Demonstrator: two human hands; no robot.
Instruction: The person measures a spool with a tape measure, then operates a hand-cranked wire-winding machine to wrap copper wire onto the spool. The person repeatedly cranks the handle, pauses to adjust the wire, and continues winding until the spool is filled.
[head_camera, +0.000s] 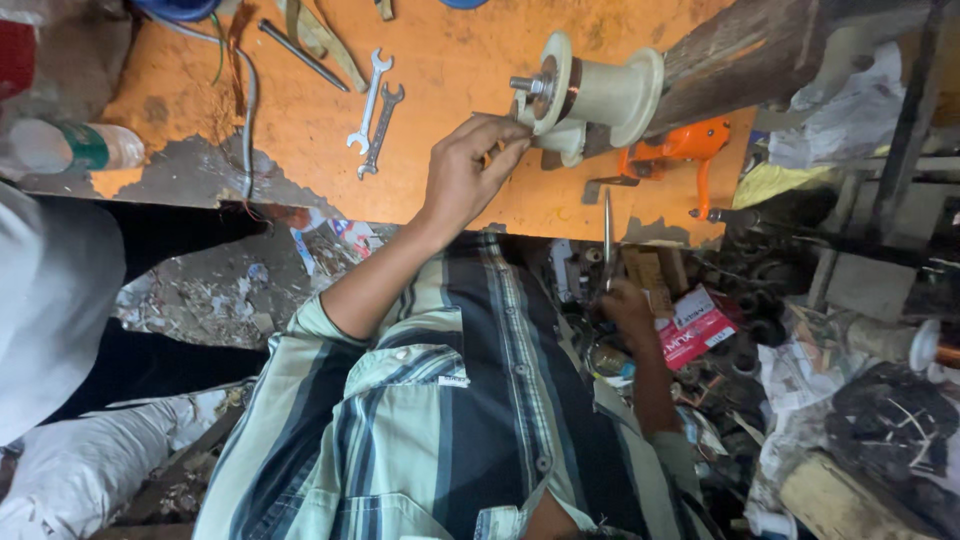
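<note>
Striped shirt (450, 420), pale green with dark bands, fills the lower middle of the view, closest to the lens. From it the left hand (468, 172) reaches up onto the orange bench (300, 110), its fingers pinched together at the near flange of a cream spool (590, 95); whether a wire sits in that grip cannot be told. The spool lies on its side, its long axis running left to right across the bench with a slight rise toward the right, and a threaded metal shaft (528, 84) pokes out of its left end. Copper wire shows wound just inside the left flange. The right end of the spool meets a dark wooden beam (760, 45). Just below and to the right sits an orange hand winder (670, 150). The right hand (628, 305) is below the bench edge, closed around a slim metal tool (607, 235) that stands nearly upright, tip pointing up toward the bench. Two spanners (375, 115) lie side by side left of the left hand, well apart from the spool. A red box (695, 325) lies near the right hand among clutter.
</note>
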